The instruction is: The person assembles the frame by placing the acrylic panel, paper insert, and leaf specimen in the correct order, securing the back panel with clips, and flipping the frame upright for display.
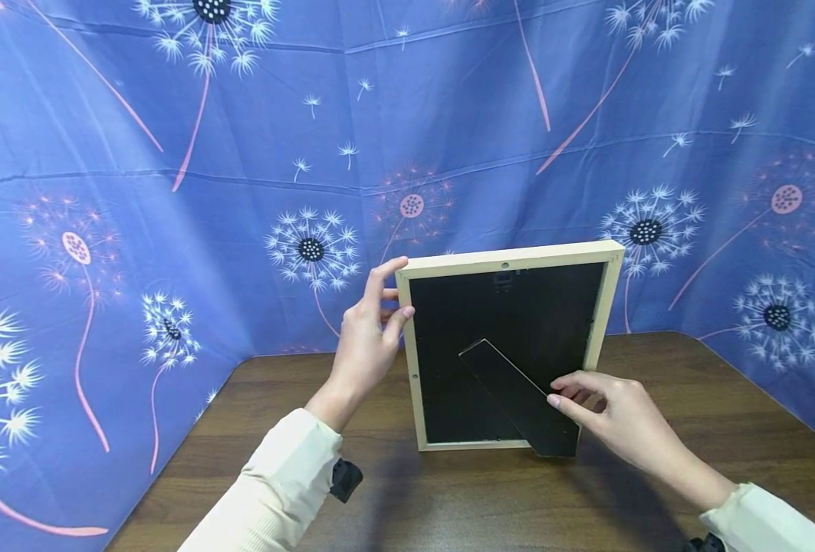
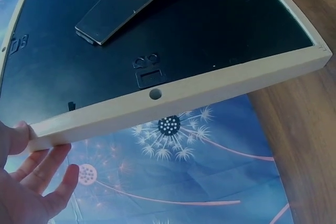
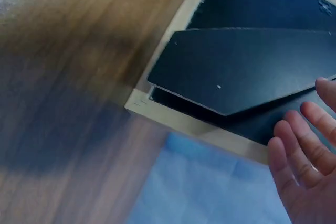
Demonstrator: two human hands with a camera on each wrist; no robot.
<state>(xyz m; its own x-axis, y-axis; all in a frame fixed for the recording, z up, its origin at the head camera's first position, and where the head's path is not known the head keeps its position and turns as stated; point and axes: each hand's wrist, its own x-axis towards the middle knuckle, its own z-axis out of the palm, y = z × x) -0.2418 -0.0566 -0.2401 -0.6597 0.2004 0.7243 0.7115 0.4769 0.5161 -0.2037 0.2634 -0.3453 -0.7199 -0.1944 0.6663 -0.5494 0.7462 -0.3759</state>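
Note:
A picture frame point(image 1: 511, 259) with a pale wooden rim and a black backing stands upright on the table, its back towards me. My left hand point(image 1: 369, 337) grips its upper left side, thumb on the back and fingers round the outer edge; the left wrist view shows this hand point(image 2: 37, 177) at the rim. A black easel stand point(image 1: 517, 399) slants down across the backing to the lower right. My right hand point(image 1: 614, 414) is at the stand's right edge, the thumb near or touching it. In the right wrist view its fingers point(image 3: 302, 156) look loosely extended beside the stand point(image 3: 252, 66).
The brown wood-grain table point(image 1: 297, 429) extends around the frame. Behind and beside it hangs a blue cloth point(image 1: 241, 230) printed with dandelions. A dark band or device point(image 1: 345, 481) is on the left wrist, by the pale sleeve.

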